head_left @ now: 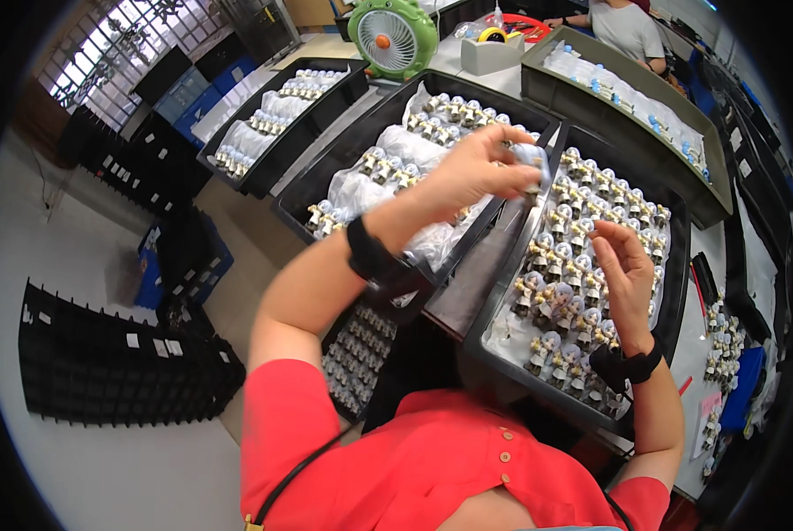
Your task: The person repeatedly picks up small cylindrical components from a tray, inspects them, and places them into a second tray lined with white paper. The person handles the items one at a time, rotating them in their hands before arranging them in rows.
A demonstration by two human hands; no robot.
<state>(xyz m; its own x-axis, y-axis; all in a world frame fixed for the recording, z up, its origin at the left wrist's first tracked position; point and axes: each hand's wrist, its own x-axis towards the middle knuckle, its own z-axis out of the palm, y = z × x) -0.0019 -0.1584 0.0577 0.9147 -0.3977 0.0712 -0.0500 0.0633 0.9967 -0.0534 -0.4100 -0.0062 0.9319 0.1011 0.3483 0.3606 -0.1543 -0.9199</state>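
Between the thumb and fingers of my left hand is a small blue-haired figurine, slightly blurred and held up over the rims of two black trays. My right hand hovers above the right black tray, its fingers curved and apart, with nothing visible in them. Close to its fingertips stand figurines in rows, all with pale blue hair and dark and gold clothing. The middle black tray lies under my left forearm. It holds more figurines in rows between sheets of clear plastic wrap.
Another black tray of figurines sits at the left. Behind are a green fan, a tape dispenser and an olive tray with small blue parts. A person sits at the far right. Loose figurines lie on the right.
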